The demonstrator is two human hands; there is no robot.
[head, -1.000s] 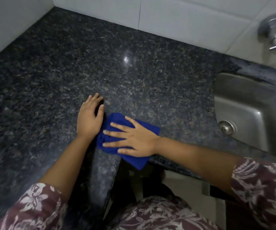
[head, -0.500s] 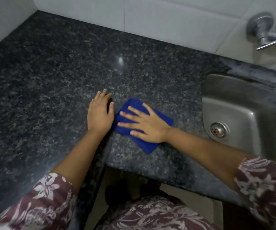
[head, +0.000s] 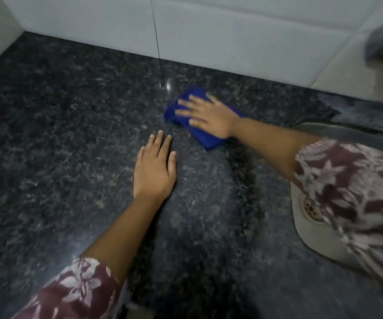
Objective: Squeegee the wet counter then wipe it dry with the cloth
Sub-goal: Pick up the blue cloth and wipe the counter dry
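Cloth (head: pixel 205 139) lies on counter (head: pixel 59 134), left of sink (head: pixel 310 240), before wall (head: pixel 209 31).

Blue cloth (head: pixel 203 137) – crumpled; on dark counter (head: pixel 70 134)

Both arms wear maroon sleeves (head: pixel 351 180) printed with pale flowers, ending above bare forearms.

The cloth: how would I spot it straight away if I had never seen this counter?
Start at the dark speckled counter left of the steel sink, then look toward the white tiled wall. The cloth lies flat there under the spread right hand. It is bright blue, the only vivid colour on the stone.
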